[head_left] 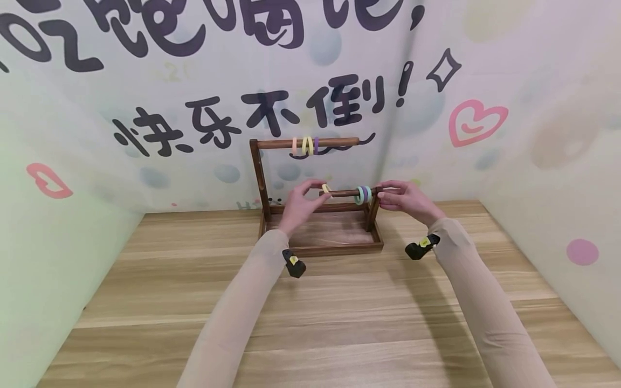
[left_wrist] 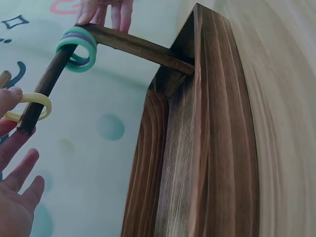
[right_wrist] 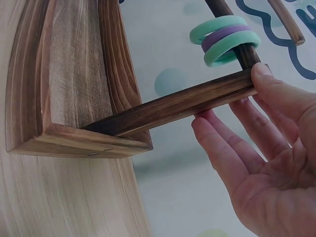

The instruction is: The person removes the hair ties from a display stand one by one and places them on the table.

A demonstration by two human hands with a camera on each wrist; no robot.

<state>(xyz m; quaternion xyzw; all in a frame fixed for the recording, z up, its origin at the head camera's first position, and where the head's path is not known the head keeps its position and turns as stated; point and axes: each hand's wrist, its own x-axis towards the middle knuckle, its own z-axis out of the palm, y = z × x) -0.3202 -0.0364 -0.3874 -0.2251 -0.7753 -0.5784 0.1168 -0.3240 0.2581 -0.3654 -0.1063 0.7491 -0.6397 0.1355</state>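
Note:
A dark wooden rack (head_left: 335, 249) stands near the back wall, with a tray base and two bars at different heights. My left hand (head_left: 301, 203) pinches a yellow hair tie (left_wrist: 48, 109), which loops around the free end of the lower bar (head_left: 344, 193). Further along that bar, beside the post, hang two mint green hair ties (right_wrist: 228, 48) with a purple one (right_wrist: 223, 34) between them. My right hand (head_left: 409, 202) grips the top of the short post (right_wrist: 173, 102), thumb at the bar's joint and fingers underneath.
On the upper bar (head_left: 339, 141) hang a peach hair tie (head_left: 294, 146), two yellow ones (head_left: 310, 146) and a purple one (head_left: 316, 145). The wood-grain table (head_left: 339, 323) spreads in front. A patterned cloth wall (head_left: 194, 178) rises close behind the rack.

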